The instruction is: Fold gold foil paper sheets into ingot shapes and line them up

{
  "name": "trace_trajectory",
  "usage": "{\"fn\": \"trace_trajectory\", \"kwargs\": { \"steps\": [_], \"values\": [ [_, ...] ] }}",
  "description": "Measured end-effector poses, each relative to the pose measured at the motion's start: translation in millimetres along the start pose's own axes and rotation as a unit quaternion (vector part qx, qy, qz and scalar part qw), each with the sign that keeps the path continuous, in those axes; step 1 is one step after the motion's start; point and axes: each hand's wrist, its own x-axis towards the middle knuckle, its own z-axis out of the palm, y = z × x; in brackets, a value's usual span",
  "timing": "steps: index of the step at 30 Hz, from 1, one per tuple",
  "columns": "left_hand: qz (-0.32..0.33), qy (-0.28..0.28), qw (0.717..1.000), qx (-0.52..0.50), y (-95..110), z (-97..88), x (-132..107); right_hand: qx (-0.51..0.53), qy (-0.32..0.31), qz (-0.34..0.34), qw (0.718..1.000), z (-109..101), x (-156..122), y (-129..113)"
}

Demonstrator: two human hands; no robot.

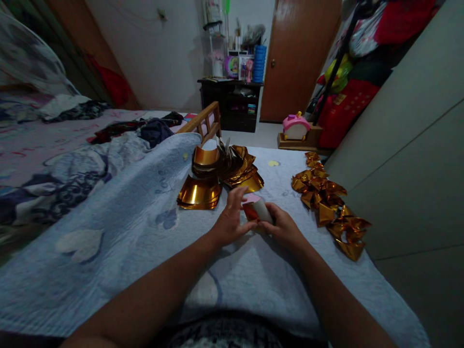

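My left hand (230, 220) and my right hand (283, 225) meet over a light blue quilt (137, 241), both pinching one small sheet of paper (255, 208), gold-red on one face and white on the other, partly folded. Just beyond my hands lie curled stacks of flat gold foil sheets (217, 176). To the right, a row of folded gold paper pieces (329, 203) runs along the quilt's edge.
A pale cabinet wall (406, 154) stands close on the right. A bed with crumpled clothes (72, 140) lies left. Beyond are a wooden rail (203, 121), a dark shelf unit (232, 104), a brown door (297, 58) and a pink toy (296, 126).
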Motion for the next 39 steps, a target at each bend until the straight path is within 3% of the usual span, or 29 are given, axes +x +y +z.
{"fn": "trace_trajectory", "kwargs": {
  "steps": [2,6,9,20,26,29,32,36,39],
  "values": [
    [-0.066,-0.007,0.995,-0.081,-4,0.4,3,0.056,0.005,0.022,0.998,-1,1,1],
    [-0.161,-0.106,0.948,-0.255,-6,6.3,7,0.167,0.036,0.070,0.983,2,2,3],
    [-0.191,-0.100,0.920,-0.326,-3,11.2,8,0.209,0.047,0.076,0.974,5,3,4],
    [-0.208,-0.034,0.915,-0.345,3,5.9,13,0.283,-0.009,0.064,0.957,3,3,1],
    [-0.227,-0.073,0.902,-0.359,-1,10.6,10,0.272,-0.039,0.085,0.958,5,4,-2],
    [-0.206,-0.089,0.907,-0.358,-2,12.3,9,0.272,0.001,0.106,0.956,1,4,-2],
    [-0.166,-0.050,0.932,-0.318,-1,10.8,8,0.258,0.030,0.127,0.957,-3,4,0],
    [-0.075,0.013,0.980,-0.186,-3,3.6,4,0.245,0.007,0.130,0.961,-9,3,1],
    [0.015,-0.001,0.994,-0.112,-5,-2.0,2,0.244,-0.014,0.133,0.961,-11,2,0]
  ]
}}
